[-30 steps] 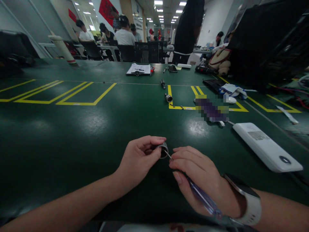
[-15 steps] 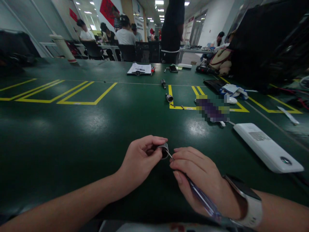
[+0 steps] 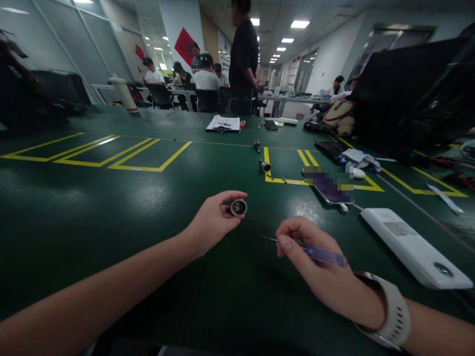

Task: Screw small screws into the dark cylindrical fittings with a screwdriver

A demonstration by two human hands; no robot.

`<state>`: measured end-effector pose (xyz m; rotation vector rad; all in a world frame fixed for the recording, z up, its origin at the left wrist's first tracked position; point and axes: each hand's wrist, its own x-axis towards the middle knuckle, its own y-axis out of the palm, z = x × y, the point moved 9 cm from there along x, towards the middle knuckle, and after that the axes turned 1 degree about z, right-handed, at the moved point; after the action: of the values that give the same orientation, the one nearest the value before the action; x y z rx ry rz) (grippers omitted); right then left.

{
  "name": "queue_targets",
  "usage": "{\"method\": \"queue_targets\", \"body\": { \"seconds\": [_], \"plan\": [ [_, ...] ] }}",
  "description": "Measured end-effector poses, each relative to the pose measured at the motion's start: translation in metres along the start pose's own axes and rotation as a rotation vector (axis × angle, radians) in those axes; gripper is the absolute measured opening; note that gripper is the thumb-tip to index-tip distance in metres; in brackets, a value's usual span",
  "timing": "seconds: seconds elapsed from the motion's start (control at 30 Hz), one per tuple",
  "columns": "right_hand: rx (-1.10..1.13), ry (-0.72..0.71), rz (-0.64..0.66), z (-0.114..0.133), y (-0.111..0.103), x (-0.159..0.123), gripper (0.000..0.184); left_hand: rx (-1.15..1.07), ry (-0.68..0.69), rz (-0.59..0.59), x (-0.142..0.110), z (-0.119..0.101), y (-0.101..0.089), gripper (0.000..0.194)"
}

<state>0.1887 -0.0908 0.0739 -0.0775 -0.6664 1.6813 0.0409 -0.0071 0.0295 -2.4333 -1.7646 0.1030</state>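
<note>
My left hand (image 3: pixel 212 219) pinches a small round metal cylinder (image 3: pixel 238 207) between thumb and fingers, its open end turned toward me. My right hand (image 3: pixel 309 257) is closed round a thin screwdriver (image 3: pixel 315 253) with a clear purple handle; its fine tip points left, a short way below and to the right of the cylinder and apart from it. A white watch sits on my right wrist. Both hands hover just over the dark green table (image 3: pixel 111 217).
A white power bank (image 3: pixel 411 247) and a phone (image 3: pixel 328 187) lie to the right. Two small metal parts (image 3: pixel 264 166) rest by yellow tape lines. A clipboard (image 3: pixel 223 123), bags and black equipment (image 3: pixel 408 99) stand further back. People sit and stand beyond the table.
The screwdriver tip has come out of the cylinder. My left hand lifted the cylinder up and away; my right hand drew back to the right. The camera tilted upward.
</note>
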Motion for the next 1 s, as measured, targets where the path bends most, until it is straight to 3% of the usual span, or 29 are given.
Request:
{"method": "queue_targets", "body": {
  "seconds": [0.17, 0.4, 0.57, 0.77, 1.0],
  "plan": [
    [0.136, 0.123, 0.063, -0.013, 0.011, 0.034, 0.018, 0.422, 0.298, -0.106, 0.034, -0.013, -0.025, 0.040],
    [0.551, 0.102, -0.054, -0.042, 0.025, 0.080, 0.014, 0.820, 0.516, -0.058, 0.060, -0.021, -0.018, 0.024],
    [0.634, 0.133, -0.027, -0.058, 0.035, 0.086, 0.014, 0.778, 0.468, -0.040, 0.073, -0.006, -0.020, 0.028],
    [0.529, 0.083, 0.033, -0.068, 0.040, 0.081, 0.018, 0.736, 0.401, 0.059, 0.072, 0.002, -0.015, 0.016],
    [0.432, 0.050, 0.079, -0.059, 0.041, 0.079, 0.017, 0.824, 0.458, -0.001, 0.066, -0.003, -0.015, 0.020]
  ]
}}
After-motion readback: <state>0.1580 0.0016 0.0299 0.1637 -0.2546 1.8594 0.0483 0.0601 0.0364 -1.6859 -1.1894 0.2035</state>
